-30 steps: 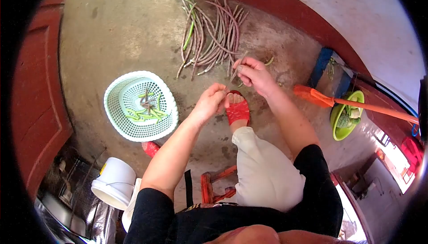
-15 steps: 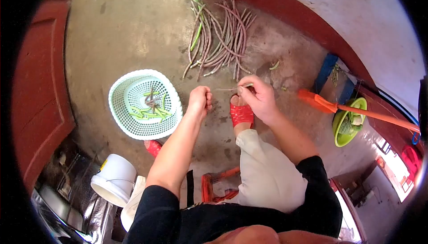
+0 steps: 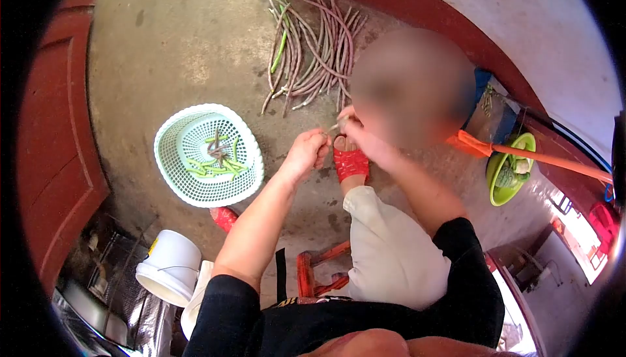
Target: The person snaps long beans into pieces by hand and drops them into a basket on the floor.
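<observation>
Between my hands is a short piece of long bean (image 3: 334,127). My left hand (image 3: 308,151) is closed, its thumb and fingertips pinching one end. My right hand (image 3: 362,140) grips the other end, partly covered by a blurred round patch. Beyond them a bunch of purple long beans (image 3: 318,54), with a green one among them, lies on the floor. To the left of my left hand stands a pale green perforated basket (image 3: 171,155), with several short green and purple bean pieces (image 3: 217,161) inside.
Red sandals (image 3: 352,164) are on my feet. A white bucket (image 3: 171,262) stands at lower left, and a red stool (image 3: 306,272) is under me. To the right are an orange-handled tool (image 3: 554,166) and a green bowl (image 3: 495,191) holding vegetables. A red door (image 3: 62,142) borders the left.
My hands have come closer together around the bean, the left moving right and the right slightly left. A blurred round patch now covers the floor area beside my right hand.
</observation>
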Action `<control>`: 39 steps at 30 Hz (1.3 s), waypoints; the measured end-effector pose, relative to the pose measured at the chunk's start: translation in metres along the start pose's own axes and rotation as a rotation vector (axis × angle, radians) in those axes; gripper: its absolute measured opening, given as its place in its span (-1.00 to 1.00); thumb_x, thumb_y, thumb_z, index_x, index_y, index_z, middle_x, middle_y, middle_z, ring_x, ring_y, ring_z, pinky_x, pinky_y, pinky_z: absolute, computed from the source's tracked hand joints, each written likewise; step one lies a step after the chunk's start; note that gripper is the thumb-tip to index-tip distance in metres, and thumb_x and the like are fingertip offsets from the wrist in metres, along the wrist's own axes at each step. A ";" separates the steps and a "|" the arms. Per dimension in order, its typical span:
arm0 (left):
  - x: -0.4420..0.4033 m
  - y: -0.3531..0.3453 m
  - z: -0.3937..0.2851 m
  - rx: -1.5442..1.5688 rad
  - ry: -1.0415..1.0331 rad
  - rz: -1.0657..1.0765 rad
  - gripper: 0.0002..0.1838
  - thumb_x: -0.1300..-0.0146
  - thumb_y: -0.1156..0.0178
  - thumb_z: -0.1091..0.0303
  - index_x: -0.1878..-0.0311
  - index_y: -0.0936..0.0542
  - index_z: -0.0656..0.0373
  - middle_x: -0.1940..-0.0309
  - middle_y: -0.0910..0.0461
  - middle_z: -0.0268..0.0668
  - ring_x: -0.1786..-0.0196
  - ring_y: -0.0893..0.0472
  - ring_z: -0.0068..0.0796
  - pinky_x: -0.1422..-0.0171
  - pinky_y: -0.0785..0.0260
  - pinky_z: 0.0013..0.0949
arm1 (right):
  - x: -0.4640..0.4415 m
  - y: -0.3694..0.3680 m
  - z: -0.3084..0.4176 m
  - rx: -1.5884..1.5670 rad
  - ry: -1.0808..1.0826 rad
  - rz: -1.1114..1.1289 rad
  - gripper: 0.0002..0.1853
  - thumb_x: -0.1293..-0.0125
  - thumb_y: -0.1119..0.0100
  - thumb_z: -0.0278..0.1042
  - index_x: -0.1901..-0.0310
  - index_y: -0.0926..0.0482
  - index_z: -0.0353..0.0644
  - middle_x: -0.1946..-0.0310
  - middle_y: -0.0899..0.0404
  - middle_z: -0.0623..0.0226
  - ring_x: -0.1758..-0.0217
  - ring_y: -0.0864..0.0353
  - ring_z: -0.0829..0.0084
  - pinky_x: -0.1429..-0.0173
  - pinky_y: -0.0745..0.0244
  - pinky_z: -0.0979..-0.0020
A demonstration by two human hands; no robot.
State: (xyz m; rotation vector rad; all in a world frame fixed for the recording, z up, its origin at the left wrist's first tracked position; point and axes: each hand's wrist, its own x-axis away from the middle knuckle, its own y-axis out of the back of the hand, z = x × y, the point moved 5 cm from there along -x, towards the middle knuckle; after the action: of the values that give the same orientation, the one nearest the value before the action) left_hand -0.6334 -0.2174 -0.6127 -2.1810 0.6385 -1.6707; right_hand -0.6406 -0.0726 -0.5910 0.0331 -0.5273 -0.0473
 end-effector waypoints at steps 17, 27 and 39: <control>0.011 -0.006 -0.017 -1.169 -0.320 0.048 -0.77 -0.23 0.05 0.27 0.17 -0.46 0.19 0.48 -0.47 -0.20 0.36 -0.48 -0.46 0.23 -0.32 -0.42 | 0.027 -0.019 -0.007 0.859 0.207 0.349 -0.85 -0.14 -0.02 -0.28 0.36 -0.46 -0.16 0.52 -0.50 0.09 0.44 -0.51 0.07 0.36 -0.41 0.19; 0.009 -0.004 -0.017 -0.667 -0.627 0.016 -0.81 -0.21 -0.12 0.31 0.19 -0.46 0.21 0.55 -0.45 -0.37 0.46 -0.37 -0.52 0.31 -0.27 -0.50 | -0.001 0.023 -0.016 -0.153 -0.449 0.253 -0.84 -0.13 0.03 -0.35 0.32 -0.48 -0.22 0.58 -0.51 0.10 0.50 -0.52 0.18 0.38 -0.42 0.21; -0.004 0.013 -0.008 0.053 -0.133 -0.134 -0.86 -0.24 -0.02 0.31 0.24 -0.43 0.18 0.62 -0.43 -0.39 0.63 -0.37 -0.61 0.54 -0.22 -0.54 | -0.080 0.032 -0.040 1.180 0.119 0.013 -0.81 -0.20 0.11 -0.38 0.15 -0.36 -0.18 0.20 -0.48 0.02 0.30 -0.53 -0.01 0.27 -0.42 0.07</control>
State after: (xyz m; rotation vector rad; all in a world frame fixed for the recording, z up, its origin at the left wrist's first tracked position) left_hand -0.6436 -0.2261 -0.6201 -2.3187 0.4156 -1.5691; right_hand -0.6885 -0.0358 -0.6648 1.1771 -0.3749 0.2837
